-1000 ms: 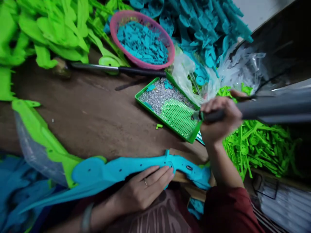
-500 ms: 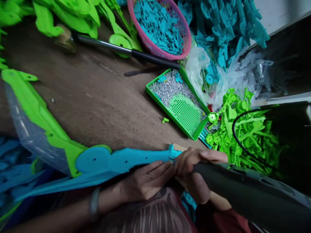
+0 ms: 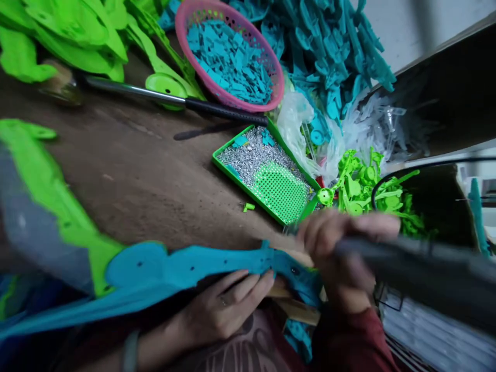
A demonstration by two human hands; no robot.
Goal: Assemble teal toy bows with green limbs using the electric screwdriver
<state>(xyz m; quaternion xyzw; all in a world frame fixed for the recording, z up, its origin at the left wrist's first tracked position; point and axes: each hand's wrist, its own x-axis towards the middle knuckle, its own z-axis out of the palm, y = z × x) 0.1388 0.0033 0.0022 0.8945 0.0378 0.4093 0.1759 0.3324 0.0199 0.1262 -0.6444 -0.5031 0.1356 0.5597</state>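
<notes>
The right sleeve is dark red. The front of the top is brown with swirly shapes. The left hand has a thin ring and a gray wrist band.

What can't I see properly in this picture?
All in the head view:
- Tip of the dark tool: blurred, beside the right hand.
- The tool's far end: cut off by the right edge.
- Left hand's thumb: hidden behind its fingers or the long blue piece.
- Bottom of the pink basket: covered by blue bits.
</notes>
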